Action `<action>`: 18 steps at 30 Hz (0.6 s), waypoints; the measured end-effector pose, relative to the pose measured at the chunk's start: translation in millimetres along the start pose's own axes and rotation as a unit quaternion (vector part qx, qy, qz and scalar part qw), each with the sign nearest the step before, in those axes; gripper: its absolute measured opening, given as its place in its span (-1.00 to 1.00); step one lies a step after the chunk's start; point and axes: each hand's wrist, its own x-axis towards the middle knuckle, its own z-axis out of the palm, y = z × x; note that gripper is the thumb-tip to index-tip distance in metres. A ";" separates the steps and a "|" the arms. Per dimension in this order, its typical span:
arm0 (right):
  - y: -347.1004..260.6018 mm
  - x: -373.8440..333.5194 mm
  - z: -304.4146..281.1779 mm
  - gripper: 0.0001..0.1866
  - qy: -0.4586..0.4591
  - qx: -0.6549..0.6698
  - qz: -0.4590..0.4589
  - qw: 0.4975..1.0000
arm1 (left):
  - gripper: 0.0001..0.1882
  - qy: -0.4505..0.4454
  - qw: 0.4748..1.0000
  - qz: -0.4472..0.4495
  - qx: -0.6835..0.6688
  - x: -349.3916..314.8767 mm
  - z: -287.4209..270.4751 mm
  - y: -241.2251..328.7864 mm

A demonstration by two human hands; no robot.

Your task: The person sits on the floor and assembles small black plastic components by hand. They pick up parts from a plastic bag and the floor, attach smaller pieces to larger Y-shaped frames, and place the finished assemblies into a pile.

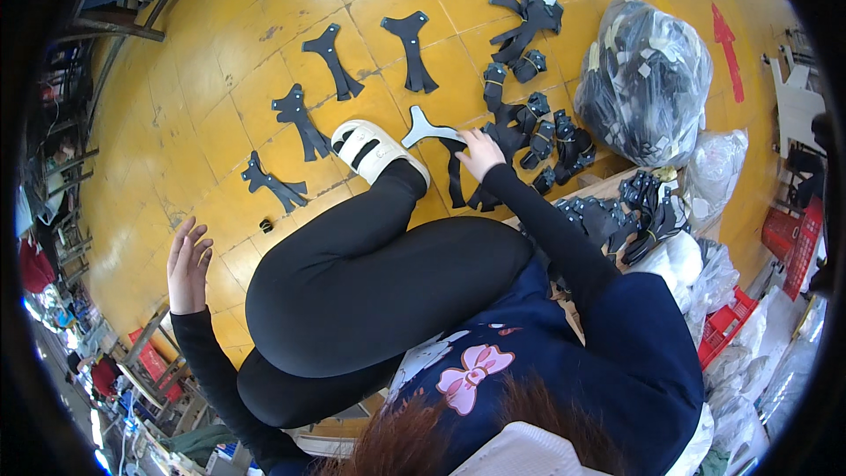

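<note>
My right hand (480, 154) reaches out over the floor, its fingers closed on the edge of a Y-shaped fabric piece whose pale grey side (426, 129) faces up. Black strips (455, 178) hang or lie below that piece, near my fingers. My left hand (187, 266) is raised off to the left, holding nothing, with its fingers apart. Several black Y-shaped fabric pieces (332, 62) are laid out singly in an arc on the floor. To the right of my right hand lie several rolled black bundles (539, 137), some tied with yellow bands.
A large clear bag (646, 79) stuffed with dark pieces stands at the right, beside a smaller plastic bag (716, 172). More black bundles (650, 216) sit close to my right arm. My cream clog (374, 152) rests among the laid-out pieces. Red crates (728, 324) stand farther right.
</note>
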 end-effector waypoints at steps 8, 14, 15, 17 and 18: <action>11.7 58.0 19.2 -0.82 -0.013 -0.109 -0.057 0.992 | -0.63 -0.100 0.991 0.028 0.081 -20.9 61.2 40.7; 23.3 34.9 -37.1 -0.78 0.096 0.038 0.085 0.991 | -0.64 -0.101 0.992 -0.004 0.074 -16.3 68.1 33.5; 22.0 27.0 -41.0 -0.60 0.143 0.051 0.051 0.987 | -0.64 -0.103 0.992 -0.010 0.072 -15.1 69.6 32.4; 15.3 8.2 -38.6 -0.48 0.082 -0.009 0.054 0.995 | -0.63 -0.126 0.990 -0.020 0.061 -13.8 73.7 31.0; 13.0 -2.0 -35.2 -0.43 0.074 -0.036 0.036 0.996 | -0.63 -0.145 0.987 -0.028 0.065 -14.0 76.0 30.7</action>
